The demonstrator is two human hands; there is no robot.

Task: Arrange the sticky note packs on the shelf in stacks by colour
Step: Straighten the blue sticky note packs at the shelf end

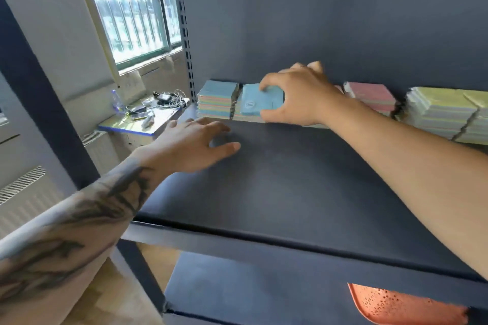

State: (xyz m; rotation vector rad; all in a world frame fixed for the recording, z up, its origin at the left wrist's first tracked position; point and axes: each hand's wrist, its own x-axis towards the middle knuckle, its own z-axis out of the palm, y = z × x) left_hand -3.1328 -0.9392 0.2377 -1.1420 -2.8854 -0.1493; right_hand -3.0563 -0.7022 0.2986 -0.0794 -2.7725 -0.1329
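The fingers and thumb of the right hand (295, 95) curl round a blue pack (261, 100), thumb in front and fingers behind, so it can be set down straight. The pack sits on top of a stack at about 12 o'clock on the shelf (277, 179), just beside the blue stack (217, 99) at 11 o'clock, likely because blues go together. The left hand (195, 145) lies flat with loose fingers and holds nothing. The pink stack (369, 97) and green stack (443, 113) wait at 1 and 2 o'clock.
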